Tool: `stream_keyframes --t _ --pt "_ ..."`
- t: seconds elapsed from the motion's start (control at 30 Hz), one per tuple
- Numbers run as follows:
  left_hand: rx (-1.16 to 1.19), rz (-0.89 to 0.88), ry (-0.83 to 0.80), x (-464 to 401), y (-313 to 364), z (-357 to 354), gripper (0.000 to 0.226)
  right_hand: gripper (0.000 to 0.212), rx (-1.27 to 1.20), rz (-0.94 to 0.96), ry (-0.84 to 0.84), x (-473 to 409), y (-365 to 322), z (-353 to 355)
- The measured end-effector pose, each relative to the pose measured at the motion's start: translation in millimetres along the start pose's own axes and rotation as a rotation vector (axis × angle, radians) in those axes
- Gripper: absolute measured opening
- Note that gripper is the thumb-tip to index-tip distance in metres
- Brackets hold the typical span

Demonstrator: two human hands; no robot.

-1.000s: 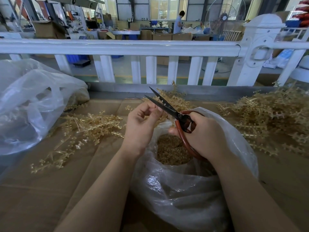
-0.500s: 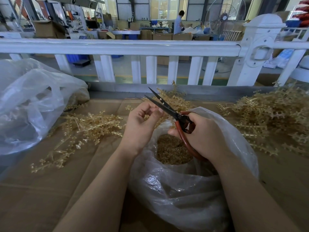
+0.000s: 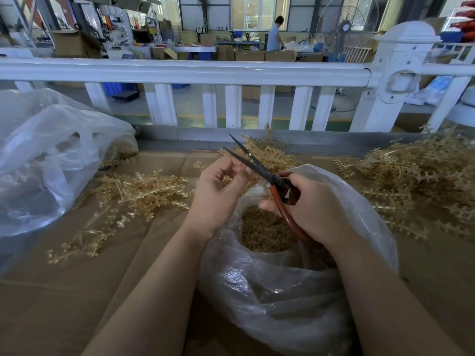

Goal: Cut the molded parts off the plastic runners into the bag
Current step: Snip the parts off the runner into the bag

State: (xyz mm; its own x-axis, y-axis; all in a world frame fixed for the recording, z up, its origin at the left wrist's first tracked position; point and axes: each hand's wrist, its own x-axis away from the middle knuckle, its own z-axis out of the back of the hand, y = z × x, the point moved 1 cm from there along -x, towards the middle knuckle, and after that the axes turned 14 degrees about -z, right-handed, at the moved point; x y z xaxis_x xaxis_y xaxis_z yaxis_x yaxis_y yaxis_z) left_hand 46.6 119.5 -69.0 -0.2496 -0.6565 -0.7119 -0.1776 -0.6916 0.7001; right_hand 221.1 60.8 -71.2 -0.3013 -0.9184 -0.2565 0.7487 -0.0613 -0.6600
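Gripping open scissors, right hand faces left hand pinching a runner above bag.

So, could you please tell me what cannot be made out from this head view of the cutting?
- What the left hand pinches at the scissors: its curled fingers hide it, too small to tell.
- Scissor handle loops: covered by the right hand.
- Depth of cut parts in the bag: hidden by cloudy folds.
- Contents of the left bag: blurred by plastic, cut off by the left edge.
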Motion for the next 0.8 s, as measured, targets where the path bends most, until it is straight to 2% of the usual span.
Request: stream_keyframes --t 0.27,0.43,0.8 --pt "-0.042 -0.006 0.033 0.4 0.3 -3.3 0.008 0.082 0.048 0.014 0.027 -0.3 -0.5 0.5" --pt "-0.038 -0.018 -0.007 0.5 -1.7 -2.6 0.01 0.082 0.058 0.026 0.054 -0.1 0.2 -1.7" --pt "0.137 -0.005 -0.012 1.8 -2.0 -4.1 0.007 0.09 0.023 0.028 0.064 0.8 0.4 -2.8"
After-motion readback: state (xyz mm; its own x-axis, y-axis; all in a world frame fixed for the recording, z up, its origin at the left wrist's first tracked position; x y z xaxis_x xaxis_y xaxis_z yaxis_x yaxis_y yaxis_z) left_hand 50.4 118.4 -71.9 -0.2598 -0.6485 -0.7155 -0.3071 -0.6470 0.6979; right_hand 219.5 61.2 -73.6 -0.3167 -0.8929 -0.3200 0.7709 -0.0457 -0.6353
